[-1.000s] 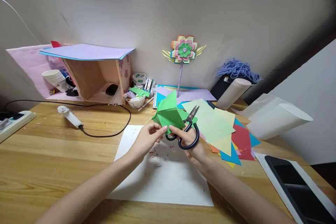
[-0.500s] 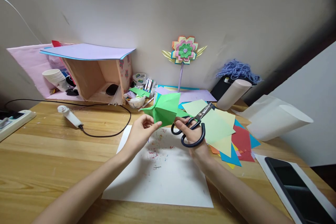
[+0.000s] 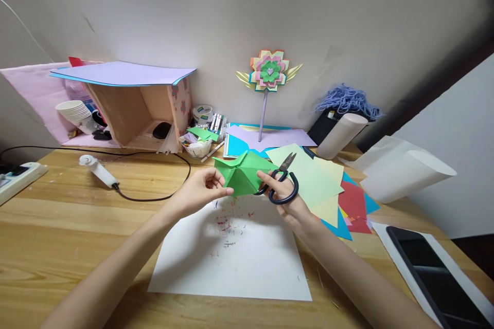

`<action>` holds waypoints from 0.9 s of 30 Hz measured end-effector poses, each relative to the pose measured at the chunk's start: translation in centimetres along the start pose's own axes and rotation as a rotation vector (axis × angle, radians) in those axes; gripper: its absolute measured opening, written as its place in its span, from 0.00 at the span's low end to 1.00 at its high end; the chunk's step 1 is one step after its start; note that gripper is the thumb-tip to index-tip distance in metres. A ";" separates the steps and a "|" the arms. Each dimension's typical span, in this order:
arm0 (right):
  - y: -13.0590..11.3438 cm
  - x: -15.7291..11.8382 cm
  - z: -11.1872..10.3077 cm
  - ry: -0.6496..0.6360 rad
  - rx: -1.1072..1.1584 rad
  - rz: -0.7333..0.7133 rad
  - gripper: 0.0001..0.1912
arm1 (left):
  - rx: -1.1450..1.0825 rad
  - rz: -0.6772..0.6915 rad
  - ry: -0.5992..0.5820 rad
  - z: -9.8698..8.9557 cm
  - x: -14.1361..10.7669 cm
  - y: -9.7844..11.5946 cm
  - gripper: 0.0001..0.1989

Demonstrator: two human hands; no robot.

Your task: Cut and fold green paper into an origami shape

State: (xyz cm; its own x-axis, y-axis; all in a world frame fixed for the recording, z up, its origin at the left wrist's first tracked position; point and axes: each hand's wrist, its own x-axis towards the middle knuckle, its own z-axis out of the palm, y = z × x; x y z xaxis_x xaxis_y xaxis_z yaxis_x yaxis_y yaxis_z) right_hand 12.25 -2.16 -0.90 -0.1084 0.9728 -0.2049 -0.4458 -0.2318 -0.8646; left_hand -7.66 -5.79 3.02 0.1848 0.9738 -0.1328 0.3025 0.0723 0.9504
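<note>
A folded sheet of green paper (image 3: 243, 177) is held up in the air between my two hands, its creases showing. My left hand (image 3: 204, 187) pinches its left edge between thumb and fingers. At the right edge, my right hand (image 3: 283, 193) grips the paper and also carries black-handled scissors (image 3: 286, 177), whose blades point up and away to the right. The scissor loops hang around my right fingers. Below lies a white sheet (image 3: 231, 267) marked with red and blue smears. Some of the right fingers are hidden behind the paper and scissors.
Coloured paper sheets (image 3: 320, 180) lie right of my hands. A phone (image 3: 424, 267) is at the right edge. Behind stand a paper flower (image 3: 270, 71), a cardboard box (image 3: 135, 113) and a bowl of scraps (image 3: 197, 149). A white corded glue gun (image 3: 98, 170) lies left.
The green paper has tilted and opened out flatter, coming slightly lower. My right hand has shifted a little left with the scissors, its fingers now on the paper's right edge.
</note>
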 end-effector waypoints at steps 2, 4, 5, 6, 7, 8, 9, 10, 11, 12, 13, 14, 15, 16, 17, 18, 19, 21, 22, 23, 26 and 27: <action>0.1 0.0 -0.2 0.003 -0.005 0.026 0.19 | 0.033 0.011 0.015 -0.2 -0.1 0.1 0.15; 0.0 -0.2 -0.4 -0.014 0.015 0.038 0.17 | 0.097 0.092 0.186 0.0 -0.4 0.3 0.14; -0.1 -0.3 -0.4 -0.013 0.035 0.041 0.16 | 0.137 0.151 0.320 0.3 -0.6 0.5 0.13; -0.3 -0.4 -0.5 -0.007 0.056 0.044 0.15 | 0.174 0.211 0.458 0.7 -0.8 0.6 0.12; -0.5 -0.5 -0.5 0.004 0.076 0.046 0.14 | 0.208 0.252 0.580 1.2 -1.1 0.7 0.12; -0.7 -0.6 -0.5 0.019 0.093 0.045 0.13 | 0.222 0.253 0.624 1.8 -1.4 0.7 0.12; -0.9 -0.7 -0.5 0.035 0.106 0.041 0.12 | 0.215 0.202 0.567 2.4 -1.6 0.6 0.15; -1.1 -0.7 -0.4 0.046 0.116 0.037 0.12 | 0.185 0.111 0.451 3.0 -1.7 0.3 0.20; -1.3 -0.7 -0.4 0.055 0.126 0.031 0.12 | 0.128 -0.001 0.299 3.7 -1.7 0.1 0.24; -1.4 -0.7 -0.4 0.059 0.135 0.025 0.12 | 0.053 -0.113 0.142 4.2 -1.5 -0.3 0.25; -1.4 -0.7 -0.3 0.060 0.145 0.021 0.12 | -0.041 -0.205 0.027 4.7 -1.3 -0.7 0.26; -1.4 -0.7 -0.3 0.057 0.157 0.022 0.12 | -0.143 -0.260 -0.027 5.1 -1.0 -1.1 0.25; -1.4 -0.7 -0.3 0.053 0.171 0.026 0.12 | -0.225 -0.280 -0.032 5.5 -0.7 -1.5 0.24; -1.3 -0.8 -0.3 0.050 0.189 0.028 0.12 | -0.313 -0.266 -0.023 5.8 -0.4 -1.8 0.22; -1.2 -0.8 -0.3 0.050 0.208 0.029 0.12 | -0.408 -0.246 -0.003 5.9 -0.2 -2.1 0.21; -1.0 -1.0 -0.2 0.049 0.222 0.028 0.12 | -0.506 -0.226 0.010 6.1 0.0 -2.4 0.19; -0.9 -1.1 -0.1 0.048 0.229 0.025 0.13 | -0.600 -0.208 0.016 6.1 0.1 -2.5 0.18; -0.8 -1.6 0.2 0.050 0.230 0.008 0.14 | -0.743 -0.182 0.017 6.0 0.1 -2.6 0.17; -0.8 -1.8 0.4 0.054 0.221 -0.005 0.15 | -0.783 -0.168 0.019 5.9 0.1 -2.5 0.17; -0.8 -2.0 0.7 0.059 0.203 -0.017 0.15 | -0.806 -0.144 0.031 5.8 0.0 -2.4 0.17; -0.8 -2.6 1.3 0.063 0.114 -0.071 0.16 | -0.837 -0.088 0.075 5.6 -0.3 -1.9 0.20; -0.7 -2.8 1.5 0.047 0.077 -0.089 0.16 | -0.842 -0.085 0.082 5.6 -0.4 -1.8 0.20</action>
State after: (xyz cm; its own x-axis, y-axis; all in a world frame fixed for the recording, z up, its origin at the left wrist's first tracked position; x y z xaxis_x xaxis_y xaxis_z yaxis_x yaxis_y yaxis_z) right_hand 11.55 -4.68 0.97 -0.0240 0.9881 -0.1517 -0.5187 -0.1420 -0.8431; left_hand -3.00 -7.49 -0.23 0.1151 0.9679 -0.2234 -0.4906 0.2509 0.8345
